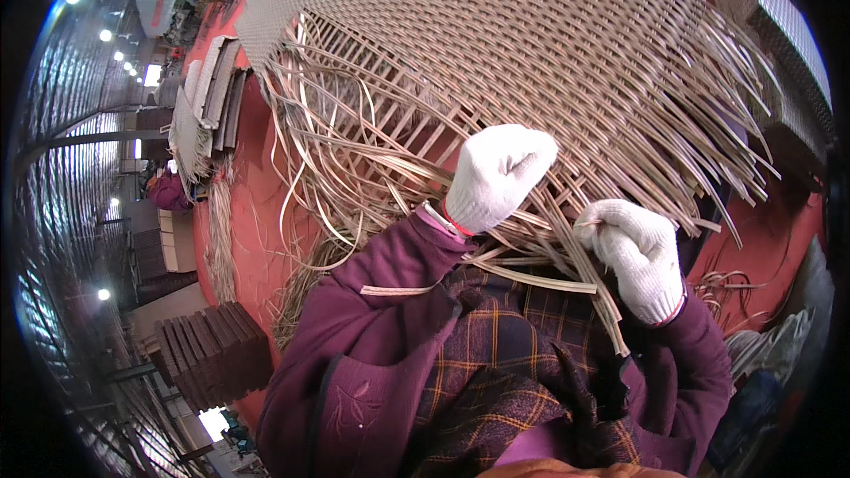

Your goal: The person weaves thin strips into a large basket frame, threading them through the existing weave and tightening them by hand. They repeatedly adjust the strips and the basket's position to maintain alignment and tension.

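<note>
Across my lap and beyond it lies a large woven panel (496, 26) of flat tan-brown strips. Long loose strips (354, 146) trail from its left side, and more stick out at its right edge. My left hand (500, 173), in a white knit glove, is closed at the near edge of the weave; whatever its fingers pinch is hidden. To its right and nearer to me, my right hand (633, 257), gloved alike, is curled closed beside a bundle of strip ends (591, 270) that hangs toward my lap. Its fingertips are partly hidden, so any strip in them cannot be made out.
Stacked brown woven panels (217, 350) stand at the lower left, with more flat pieces (212, 93) farther up. Strip scraps lie on the reddish floor (252, 168). Large woven pieces (779, 35) rise at the right. Another person (168, 190) is at the far left.
</note>
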Demonstrator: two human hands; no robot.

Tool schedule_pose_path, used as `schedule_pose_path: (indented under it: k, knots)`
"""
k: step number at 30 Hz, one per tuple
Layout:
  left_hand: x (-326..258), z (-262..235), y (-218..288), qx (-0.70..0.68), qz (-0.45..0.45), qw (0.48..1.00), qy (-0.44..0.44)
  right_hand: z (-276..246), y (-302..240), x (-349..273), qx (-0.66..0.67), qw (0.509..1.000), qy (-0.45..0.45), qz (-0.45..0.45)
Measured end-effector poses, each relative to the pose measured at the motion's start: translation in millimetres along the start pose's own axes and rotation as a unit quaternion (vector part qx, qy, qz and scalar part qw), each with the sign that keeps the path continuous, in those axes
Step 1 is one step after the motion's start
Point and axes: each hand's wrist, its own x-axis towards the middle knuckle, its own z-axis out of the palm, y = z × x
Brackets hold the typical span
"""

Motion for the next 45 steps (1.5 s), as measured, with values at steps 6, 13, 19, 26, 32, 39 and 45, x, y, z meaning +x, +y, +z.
schedule_pose_path:
  k: [6,13,19,26,32,39,45]
  knots:
    - [-10.4,-1.2,-7.3,-0.102,-0.102,0.989,-0.005,-4.5,-2.8,-4.7,-0.003,1.000,0.007,-0.007]
    - [-2.7,-1.1,19.1,0.072,0.074,0.992,-0.074,2.4,9.7,-3.5,0.079,0.996,0.032,-0.007]
    - [-6.7,10.9,20.8,-0.043,0.051,0.993,-0.101,-4.2,3.1,8.3,-0.013,0.978,0.035,-0.207]
    - [-21.5,-1.2,26.2,-0.217,-0.143,0.961,-0.091,-17.5,41.7,38.6,-0.517,0.787,0.034,-0.336]
    - [-12.3,-25.0,27.9,-0.274,-0.181,0.939,-0.102,-5.3,22.4,64.2,-0.355,0.868,0.025,-0.347]
    - [-4.0,-33.7,10.4,-0.231,-0.099,0.967,0.023,26.6,3.0,84.7,0.213,0.973,-0.008,-0.088]
    - [-2.6,-31.9,14.6,-0.067,-0.054,0.996,-0.018,29.3,12.2,60.7,0.122,0.981,0.039,-0.147]
